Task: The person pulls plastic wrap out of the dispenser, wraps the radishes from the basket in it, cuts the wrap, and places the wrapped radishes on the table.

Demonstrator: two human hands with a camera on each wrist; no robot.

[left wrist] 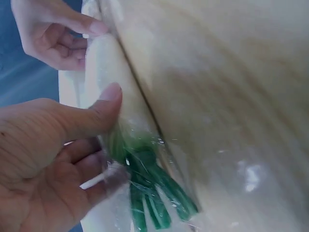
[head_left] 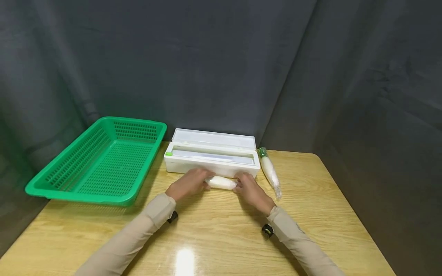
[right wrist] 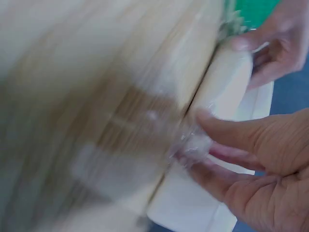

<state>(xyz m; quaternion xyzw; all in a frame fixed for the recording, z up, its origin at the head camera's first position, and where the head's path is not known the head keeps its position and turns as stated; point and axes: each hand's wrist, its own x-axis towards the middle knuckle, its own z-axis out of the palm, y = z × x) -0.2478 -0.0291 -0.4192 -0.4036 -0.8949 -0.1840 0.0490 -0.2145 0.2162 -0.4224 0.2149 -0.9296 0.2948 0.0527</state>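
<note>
A white radish [head_left: 221, 183] wrapped in clear film lies crosswise between both hands, close in front of the white cling film dispenser [head_left: 210, 166]. My left hand [head_left: 191, 182] grips its leafy end, thumb on top and fingers curled behind. Green stems [left wrist: 154, 193] show through loose film below that hand in the left wrist view. At the other end, my right hand [head_left: 251, 189] pinches the gathered, crumpled film [right wrist: 193, 147] between thumb and fingers. The dispenser's lid [head_left: 214, 138] is raised, and a small green piece [head_left: 169, 153] sits at its left corner.
A second film-wrapped radish [head_left: 270, 171] lies right of the dispenser, green top toward the back. On the left stands a large green slotted basket [head_left: 114, 168]. The wooden table [head_left: 221, 237] reaches back to a dark curtain [head_left: 207, 69].
</note>
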